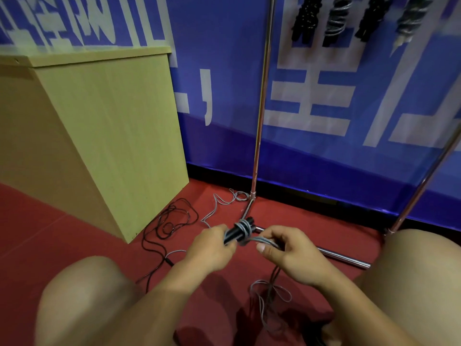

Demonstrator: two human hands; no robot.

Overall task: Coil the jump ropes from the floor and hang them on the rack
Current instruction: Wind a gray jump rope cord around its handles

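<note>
**A:** Low on the red floor [37, 233], left to right: a wooden cabinet [99, 133], then a black rope [172, 221] lying loose beside it, not yet coiled. What is the person doing?

**B:** Squatting, winding a grey rope [270, 295]. The left hand [212, 245] is closed round the black handles [238, 232], which already carry a few grey turns. The right hand [291, 253] pinches a bundle of grey strands just beside those turns, thumb pressed on top.

**A:** And the slack?

**B:** It hangs from the right hand into loose loops on the floor between the knees. More grey cord trails near the foot of the rack [259, 121].

**A:** How should the wrap be done well?

**B:** My judgement: keep the left fist firm so the handles stay together, feed the cord under light tension, lay each turn beside the last, and free the floor loops before they knot.

**A:** Then the rack?

**B:** Several coiled ropes [336, 18] already hang at its top, upper right; this one would likely join them, with the black one left to do.
</note>
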